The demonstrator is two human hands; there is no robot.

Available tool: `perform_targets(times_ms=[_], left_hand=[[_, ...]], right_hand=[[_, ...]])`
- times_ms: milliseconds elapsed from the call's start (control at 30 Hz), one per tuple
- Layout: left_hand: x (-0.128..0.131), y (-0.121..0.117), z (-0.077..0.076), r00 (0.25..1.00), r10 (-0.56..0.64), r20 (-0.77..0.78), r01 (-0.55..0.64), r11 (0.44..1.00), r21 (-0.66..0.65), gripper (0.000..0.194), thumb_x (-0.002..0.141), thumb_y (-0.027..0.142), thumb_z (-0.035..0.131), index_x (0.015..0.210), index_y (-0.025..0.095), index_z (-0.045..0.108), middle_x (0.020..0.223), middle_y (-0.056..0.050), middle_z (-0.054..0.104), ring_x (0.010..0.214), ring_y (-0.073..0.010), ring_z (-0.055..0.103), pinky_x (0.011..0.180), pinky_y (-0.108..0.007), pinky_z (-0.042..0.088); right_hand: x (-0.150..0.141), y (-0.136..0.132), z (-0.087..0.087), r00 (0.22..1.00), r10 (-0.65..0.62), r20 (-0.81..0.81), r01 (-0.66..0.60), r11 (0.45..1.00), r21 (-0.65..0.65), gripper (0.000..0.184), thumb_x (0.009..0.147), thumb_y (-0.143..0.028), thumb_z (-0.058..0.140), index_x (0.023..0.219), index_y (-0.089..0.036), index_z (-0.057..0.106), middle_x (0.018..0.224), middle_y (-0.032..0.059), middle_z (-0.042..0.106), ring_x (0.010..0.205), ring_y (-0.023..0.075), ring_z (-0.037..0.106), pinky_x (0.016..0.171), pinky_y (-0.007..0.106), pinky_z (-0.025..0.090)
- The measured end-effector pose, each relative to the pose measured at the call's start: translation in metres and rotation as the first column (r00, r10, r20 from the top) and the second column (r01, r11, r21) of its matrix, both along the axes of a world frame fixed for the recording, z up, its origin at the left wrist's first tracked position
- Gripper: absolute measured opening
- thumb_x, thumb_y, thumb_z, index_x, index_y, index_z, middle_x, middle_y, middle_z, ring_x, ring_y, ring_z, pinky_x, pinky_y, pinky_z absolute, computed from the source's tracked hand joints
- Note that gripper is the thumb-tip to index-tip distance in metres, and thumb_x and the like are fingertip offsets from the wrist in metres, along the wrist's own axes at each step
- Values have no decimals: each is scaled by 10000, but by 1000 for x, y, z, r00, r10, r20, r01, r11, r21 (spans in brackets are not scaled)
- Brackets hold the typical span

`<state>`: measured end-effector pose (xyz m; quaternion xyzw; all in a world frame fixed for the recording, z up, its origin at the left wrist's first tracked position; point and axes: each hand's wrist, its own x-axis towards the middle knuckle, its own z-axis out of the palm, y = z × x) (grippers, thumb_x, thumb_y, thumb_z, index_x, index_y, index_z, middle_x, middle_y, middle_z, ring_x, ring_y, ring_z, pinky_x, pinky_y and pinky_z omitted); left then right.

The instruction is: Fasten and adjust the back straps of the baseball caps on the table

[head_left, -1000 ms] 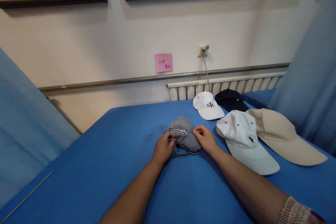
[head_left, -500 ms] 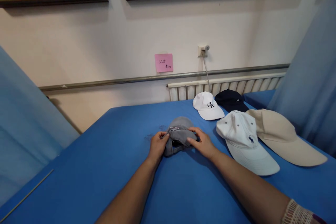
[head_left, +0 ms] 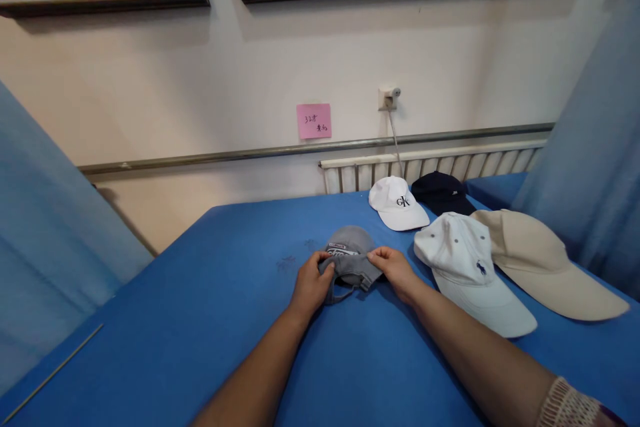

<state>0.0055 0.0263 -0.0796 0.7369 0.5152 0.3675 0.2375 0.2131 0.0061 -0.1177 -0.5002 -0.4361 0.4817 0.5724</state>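
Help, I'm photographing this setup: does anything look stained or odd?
Yes: dark, patchy smudges mark the flat blue cover, left of the rounded grey fabric cap; they stand out against plain blue. Whether stains or print, I cannot tell.

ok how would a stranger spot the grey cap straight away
On the big blue surface, look left of the pale cap with the horse emblem. The left hand and right hand hold the grey cap there. No other cap is grey or held.
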Motion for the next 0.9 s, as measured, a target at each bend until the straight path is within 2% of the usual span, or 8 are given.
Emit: perform_targets(times_ms=[100,167,267,367,533,633,767,900], left_hand=[[4,-8,2,997,-52,-57,59,989,135,308,785,219,592,1090,182,607,1128,-79,662,1076,-247,593,964,-414,438],[7,-14,6,987,-121,-110,143,964,224,389,760,219,647,1142,190,582,1218,-90,623,1173,-257,537,1029,-441,392],[13,-25,11,956,-212,-204,266,920,289,441,729,254,713,1144,204,573,1296,-89,581,1274,-275,450,1090,-477,322],[18,-33,14,927,-243,-284,325,900,290,394,701,282,749,1057,212,595,1312,-78,573,1316,-298,396,1104,-509,279],[21,-36,15,899,-259,-353,363,891,273,241,710,271,742,905,208,615,1273,-63,603,1310,-311,398,1097,-529,251],[22,-35,14,894,-258,-366,370,887,278,149,756,254,699,881,211,629,1253,-55,621,1308,-303,404,1095,-527,241],[22,-34,11,892,-261,-370,371,890,266,147,770,251,687,910,222,651,1250,-44,630,1311,-305,403,1079,-532,255],[22,-34,10,899,-282,-334,373,894,249,89,773,202,670,856,229,656,1220,-31,650,1288,-291,431,1074,-535,259]], right_hand=[[2,0,-2,998,-8,-55,7,1000,-21,417,629,-562,721,679,-169,591,577,-21,563,529,123,460,549,261,349],[2,1,-4,996,-17,-85,15,1000,-26,421,617,-558,735,685,-167,596,583,-20,564,534,123,460,556,264,349],[3,2,-5,992,-32,-118,28,999,-29,416,610,-549,745,704,-168,605,604,-20,572,550,125,469,570,265,357],[2,1,-5,990,-34,-138,30,999,-27,412,609,-538,750,730,-169,613,625,-21,578,562,127,476,571,262,362],[0,0,-5,989,-20,-144,17,1000,-21,398,624,-519,750,747,-166,610,627,-21,576,556,122,475,554,254,359],[-1,0,-5,991,-23,-131,21,1000,-12,392,625,-516,742,738,-168,601,626,-22,572,552,123,478,552,253,365],[-2,0,-6,996,-29,-86,29,1000,7,373,651,-514,707,744,-170,596,640,-16,579,556,129,494,554,257,383],[-5,2,-9,999,-45,6,45,998,48,315,694,-481,658,742,-176,599,646,-4,593,581,146,522,565,265,405]])
